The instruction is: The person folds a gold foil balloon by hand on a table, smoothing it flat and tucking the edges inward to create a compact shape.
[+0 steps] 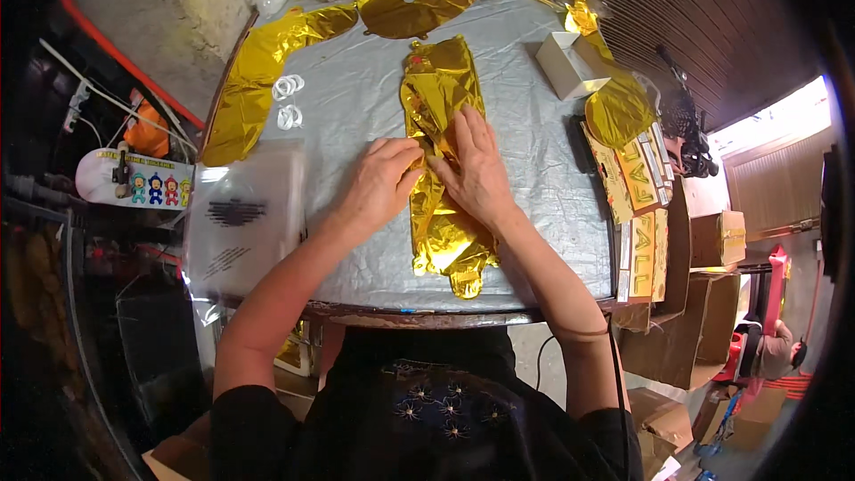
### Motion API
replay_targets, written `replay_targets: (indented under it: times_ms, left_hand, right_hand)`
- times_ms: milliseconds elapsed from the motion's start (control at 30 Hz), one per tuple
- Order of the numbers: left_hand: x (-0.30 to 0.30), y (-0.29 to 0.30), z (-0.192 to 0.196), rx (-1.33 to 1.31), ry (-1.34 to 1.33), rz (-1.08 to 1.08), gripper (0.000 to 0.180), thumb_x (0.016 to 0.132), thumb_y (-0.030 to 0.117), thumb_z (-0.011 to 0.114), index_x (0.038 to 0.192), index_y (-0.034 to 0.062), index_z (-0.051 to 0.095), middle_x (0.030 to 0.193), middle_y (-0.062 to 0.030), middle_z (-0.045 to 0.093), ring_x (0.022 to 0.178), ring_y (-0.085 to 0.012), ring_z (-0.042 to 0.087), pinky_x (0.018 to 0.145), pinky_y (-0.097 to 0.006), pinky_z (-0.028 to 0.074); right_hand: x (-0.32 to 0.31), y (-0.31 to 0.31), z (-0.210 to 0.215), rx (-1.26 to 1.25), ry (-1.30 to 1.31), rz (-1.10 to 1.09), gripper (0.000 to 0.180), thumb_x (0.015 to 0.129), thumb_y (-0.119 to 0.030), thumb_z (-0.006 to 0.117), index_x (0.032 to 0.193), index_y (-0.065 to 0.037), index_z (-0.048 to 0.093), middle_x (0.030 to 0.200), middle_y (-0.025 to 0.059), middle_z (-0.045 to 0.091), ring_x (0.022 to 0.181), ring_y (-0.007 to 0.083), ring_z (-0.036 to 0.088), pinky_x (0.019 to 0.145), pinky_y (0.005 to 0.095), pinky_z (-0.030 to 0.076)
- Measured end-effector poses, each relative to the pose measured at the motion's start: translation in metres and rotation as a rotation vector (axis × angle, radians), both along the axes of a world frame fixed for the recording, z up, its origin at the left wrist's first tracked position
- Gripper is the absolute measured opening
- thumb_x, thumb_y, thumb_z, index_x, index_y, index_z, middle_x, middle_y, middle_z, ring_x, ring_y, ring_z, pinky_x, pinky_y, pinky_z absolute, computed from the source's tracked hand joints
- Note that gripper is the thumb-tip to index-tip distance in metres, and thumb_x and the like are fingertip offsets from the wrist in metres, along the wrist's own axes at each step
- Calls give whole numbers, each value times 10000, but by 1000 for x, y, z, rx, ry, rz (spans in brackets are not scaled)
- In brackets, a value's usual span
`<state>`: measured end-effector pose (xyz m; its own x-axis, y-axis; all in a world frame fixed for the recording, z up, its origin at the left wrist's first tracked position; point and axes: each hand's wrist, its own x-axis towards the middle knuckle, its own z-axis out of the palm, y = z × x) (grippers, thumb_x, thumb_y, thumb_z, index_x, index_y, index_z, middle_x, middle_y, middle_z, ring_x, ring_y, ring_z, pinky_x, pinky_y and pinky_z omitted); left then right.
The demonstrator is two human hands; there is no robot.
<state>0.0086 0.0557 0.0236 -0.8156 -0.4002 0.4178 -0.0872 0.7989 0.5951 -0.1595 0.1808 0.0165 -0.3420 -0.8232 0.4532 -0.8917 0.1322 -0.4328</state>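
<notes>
Since the gold foil (450, 245) looks light and slippery, edges suit gripping; left fingers (394, 150) pinch it, right fingers (476, 132) lie flat.

Opening (777, 121): blown-out white, right side.
Foil (445, 233): glare toward lower end.
Surface (349, 93): moderately bright.
Picture rim: black, straight edges bowed.

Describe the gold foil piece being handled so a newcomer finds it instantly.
Find the silver-covered table, then its middle. There lies a long, creased gold foil piece with the left hand and right hand on it. Unlike the gold foil along the table's edges, it alone is being touched.
</notes>
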Motion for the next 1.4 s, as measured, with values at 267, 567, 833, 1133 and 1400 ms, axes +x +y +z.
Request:
replay_targets:
  times_ms: [267,567,833,1133,1400]
  left_hand:
    - [1,-8,-8,57,6,-25,361,924,113,761,1249,-33,702,1346,-160,677,1239,-371,603,1056,-445,503]
    - [-11,-10,-9,-58,-78,-30,369,1008,183,686,1334,11,671,1430,-141,635,1354,-320,556,1149,-460,412]
    - [-41,-35,-24,-248,-17,-5,407,1040,181,637,1391,-25,622,1489,-157,595,1443,-317,502,1200,-475,369]
    - [-44,-33,-32,-247,-95,-4,457,1020,202,645,1426,5,572,1514,-130,541,1444,-290,487,1213,-551,316]
    - [-55,-32,-9,-230,-214,37,414,937,133,671,1337,43,614,1404,-94,596,1353,-260,545,1162,-555,336]
  right_hand:
    - [-1,-17,-23,-111,-55,-107,614,982,-93,674,1520,91,440,1497,333,530,1374,487,525,1165,483,440]
    - [-17,-12,-6,-375,-748,-146,376,1110,-33,482,1460,64,579,1283,87,721,1141,138,640,994,288,505]
    - [-16,-10,-19,-362,-802,-85,380,1135,-84,488,1479,56,567,1337,90,699,1193,138,623,1041,293,490]
    - [-1,-4,-3,-229,-737,-112,400,1136,-70,462,1511,49,535,1365,101,688,1227,141,614,1066,300,481]
    - [-12,5,3,-484,-1144,-91,323,1126,-83,517,1419,34,586,1283,69,700,1166,120,622,1020,292,509]
